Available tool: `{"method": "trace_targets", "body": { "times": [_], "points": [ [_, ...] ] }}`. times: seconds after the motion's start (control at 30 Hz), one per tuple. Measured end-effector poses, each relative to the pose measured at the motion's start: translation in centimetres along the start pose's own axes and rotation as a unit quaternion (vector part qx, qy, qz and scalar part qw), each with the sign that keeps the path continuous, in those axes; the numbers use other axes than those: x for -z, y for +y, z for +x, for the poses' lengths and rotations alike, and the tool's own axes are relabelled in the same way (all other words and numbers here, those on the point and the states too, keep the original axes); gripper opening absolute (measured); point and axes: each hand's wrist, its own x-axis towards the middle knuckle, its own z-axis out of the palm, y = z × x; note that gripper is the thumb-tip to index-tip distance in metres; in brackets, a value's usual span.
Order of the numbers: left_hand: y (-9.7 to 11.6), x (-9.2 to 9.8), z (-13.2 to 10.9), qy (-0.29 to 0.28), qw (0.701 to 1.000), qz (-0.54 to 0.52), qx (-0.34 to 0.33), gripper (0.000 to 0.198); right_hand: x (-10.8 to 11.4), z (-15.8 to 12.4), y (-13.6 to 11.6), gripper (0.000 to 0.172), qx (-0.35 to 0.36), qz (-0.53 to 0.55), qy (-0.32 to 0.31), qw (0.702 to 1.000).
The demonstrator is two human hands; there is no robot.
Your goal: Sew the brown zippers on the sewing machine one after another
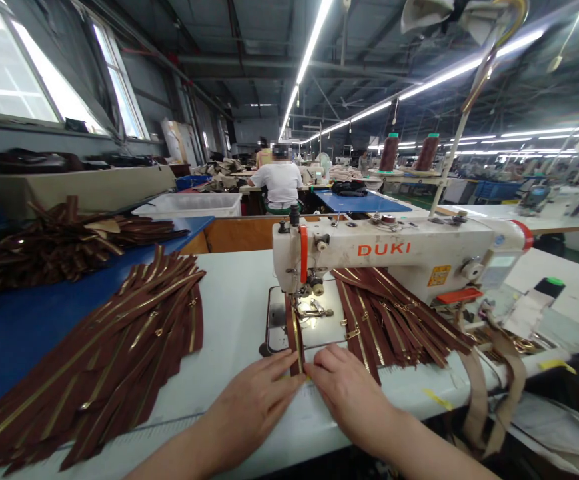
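Observation:
A brown zipper [296,333] with gold teeth runs lengthwise under the presser foot of the white sewing machine [339,250]. My left hand [254,400] has its fingers against the left side of the zipper's near end, closed on the tape. From the other side, my right hand [346,387] pinches the same end with curled fingers. The two hands' fingertips nearly meet there, and they cover part of the tape. Right of the needle plate [319,330] lies a fan of brown zippers [394,320] with gold sliders, partly beneath the machine arm.
A large spread of brown zippers [124,333] covers the table's left side. More brown strips [54,247] are heaped on a blue surface [29,333]. Beige straps [476,400] hang at the right front edge. Thread cones [389,153] stand behind. A person in white [280,183] sits farther off.

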Motion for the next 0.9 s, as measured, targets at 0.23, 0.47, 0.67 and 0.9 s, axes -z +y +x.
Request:
{"method": "trace_targets", "body": {
  "times": [0.23, 0.47, 0.67, 0.9],
  "points": [
    [0.3, 0.0, 1.2, 0.01, 0.993, -0.073, 0.087, 0.031, 0.3, -0.2, 0.2, 0.015, 0.031, -0.022, -0.007, 0.999],
    [0.8, 0.3, 1.8, 0.003, 0.994, -0.09, 0.062, 0.032, 1.1, -0.6, 0.5, 0.022, 0.059, -0.025, -0.031, 0.997],
    [0.7, -0.2, 1.2, 0.03, 0.998, -0.046, 0.043, 0.034, 2.1, 0.8, 2.2, 0.025, 0.037, 0.097, -0.042, 0.994],
    [0.6, -0.6, 0.8, 0.029, 0.999, -0.001, 0.04, 0.031, 0.8, 5.6, 3.2, 0.016, -0.073, 0.057, 0.007, 0.996]
  ]
}}
